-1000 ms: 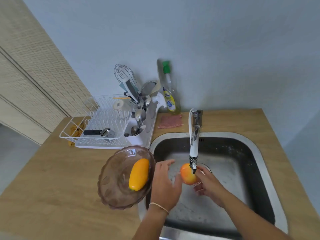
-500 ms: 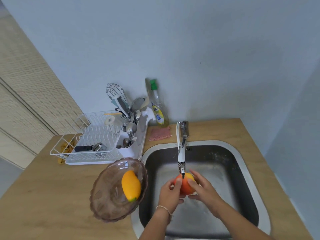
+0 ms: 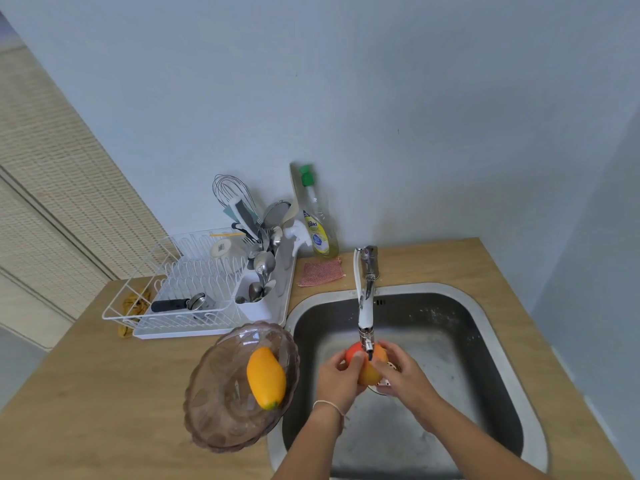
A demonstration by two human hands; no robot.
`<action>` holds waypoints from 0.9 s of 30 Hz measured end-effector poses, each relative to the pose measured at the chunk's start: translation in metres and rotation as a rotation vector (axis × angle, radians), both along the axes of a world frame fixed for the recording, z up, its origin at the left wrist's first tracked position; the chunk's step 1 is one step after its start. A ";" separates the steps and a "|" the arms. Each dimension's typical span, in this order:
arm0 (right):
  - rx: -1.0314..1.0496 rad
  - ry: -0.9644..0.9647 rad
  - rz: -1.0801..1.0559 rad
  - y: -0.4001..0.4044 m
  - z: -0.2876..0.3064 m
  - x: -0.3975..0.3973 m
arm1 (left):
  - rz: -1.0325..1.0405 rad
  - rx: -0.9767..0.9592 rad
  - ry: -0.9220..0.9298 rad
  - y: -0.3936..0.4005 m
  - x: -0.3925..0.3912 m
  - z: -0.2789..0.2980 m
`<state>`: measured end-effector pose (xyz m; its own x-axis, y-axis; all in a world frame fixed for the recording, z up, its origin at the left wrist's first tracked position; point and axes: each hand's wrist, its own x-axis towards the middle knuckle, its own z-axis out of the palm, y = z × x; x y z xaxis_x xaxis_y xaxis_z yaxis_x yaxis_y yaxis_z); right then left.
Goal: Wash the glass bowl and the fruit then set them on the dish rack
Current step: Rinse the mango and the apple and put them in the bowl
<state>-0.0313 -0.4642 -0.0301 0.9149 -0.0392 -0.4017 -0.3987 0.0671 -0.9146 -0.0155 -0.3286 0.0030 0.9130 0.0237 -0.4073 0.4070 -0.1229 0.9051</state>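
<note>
Leftmost, a white wire dish rack stands on the pale wooden desk, with a black-handled metal tool lying across its prongs and some yellow strands tucked at its far left end. At the rack's right end a white cutlery holder is crowded with spoons, and a wire whisk rises above it. Just in front of the rack, the brownish scalloped glass bowl sits tilted over the left rim of the sink, holding a long yellow-orange fruit with a green tip that lies against its right wall. Behind, by the wall, a clear bottle of yellow dish soap with a green cap stands upright, and a pink mesh scrubbing cloth lies flat just before it. Further right, the stainless steel sink is set into the desk, with a white and chrome tap reaching out over the basin. Directly under the spout, a round red-orange fruit is held above the drain. The left hand, with a thin band at its wrist, has its fingers clasped around the fruit's left side; the right hand closes its fingers over the right side, so both grip the same fruit. Whether water runs cannot be made out.
</note>
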 end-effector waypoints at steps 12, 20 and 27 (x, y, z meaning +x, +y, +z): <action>0.239 0.398 -0.005 -0.001 0.012 -0.003 | -0.067 -0.001 -0.023 0.004 -0.003 -0.005; 0.061 0.112 -0.017 0.000 0.007 0.003 | -0.044 0.143 -0.089 0.008 -0.004 -0.008; 0.304 0.335 -0.129 0.004 0.022 0.000 | -0.154 0.073 -0.137 0.010 -0.003 0.001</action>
